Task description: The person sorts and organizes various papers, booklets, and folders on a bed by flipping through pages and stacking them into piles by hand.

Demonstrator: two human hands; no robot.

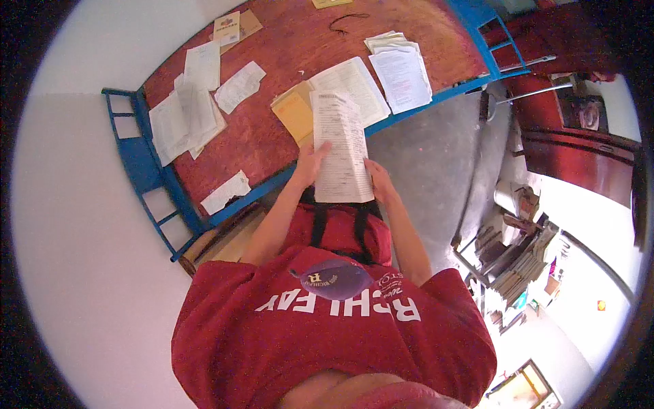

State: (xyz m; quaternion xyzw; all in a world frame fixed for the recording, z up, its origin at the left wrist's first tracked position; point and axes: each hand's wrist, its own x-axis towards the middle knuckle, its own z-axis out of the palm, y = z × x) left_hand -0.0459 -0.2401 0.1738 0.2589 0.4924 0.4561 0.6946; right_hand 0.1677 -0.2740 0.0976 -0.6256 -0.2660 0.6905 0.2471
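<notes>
A printed paper [337, 153], creased lengthwise, is held up over the near edge of the bed-like red surface. My left hand [312, 163] grips its left edge, with the thumb on the front. On the right edge, my right hand [379, 180] is closed on the same paper. Behind it lie a yellow-orange envelope [294, 109] and an open white sheet [354, 88]. A stack of printed sheets [402, 78] rests to the right of these.
The red surface [272, 51] has a blue metal frame [146, 163]. Loose papers [180, 119] lie at its left, a small torn sheet [228, 192] near the front corner. A dark cord [347, 19] is at the back. Shelves with stacked papers [518, 269] stand at right.
</notes>
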